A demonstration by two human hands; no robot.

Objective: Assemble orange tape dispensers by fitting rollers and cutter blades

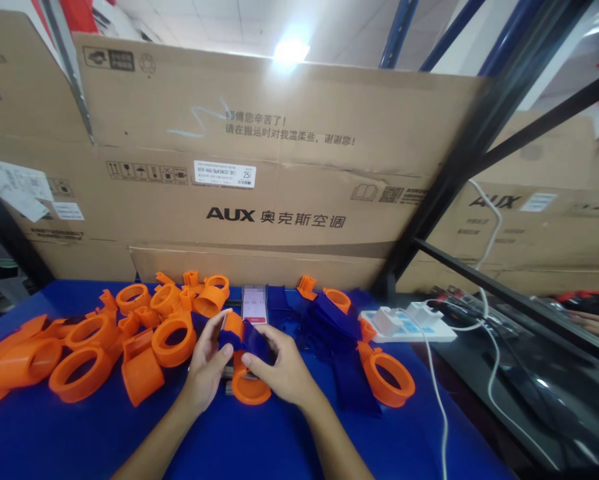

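Observation:
My left hand (207, 363) is closed around the left side of an orange plastic ring part (252, 392) with a curved upper piece (234, 325). Its thumb presses on dark blue sheet material wrapped at the part's front. From the right, my right hand (282, 367) pinches a dark blue flexible piece (254, 341) against the same part, thumb on top and fingers behind. The ring hangs below both thumbs, close over the table. My fingers hide part of how the blue piece meets the orange one. Behind my hands lies a phone (254, 305) with a lit screen.
Several orange ring parts (82, 373) are heaped on the blue table (219, 447) at left. Dark blue sheets (352, 380) lie at right beside another orange ring (389, 379). A white power strip (429, 327) has trailing cables. Cardboard (279, 233) stands behind. Another person's hand (592, 327) shows far right.

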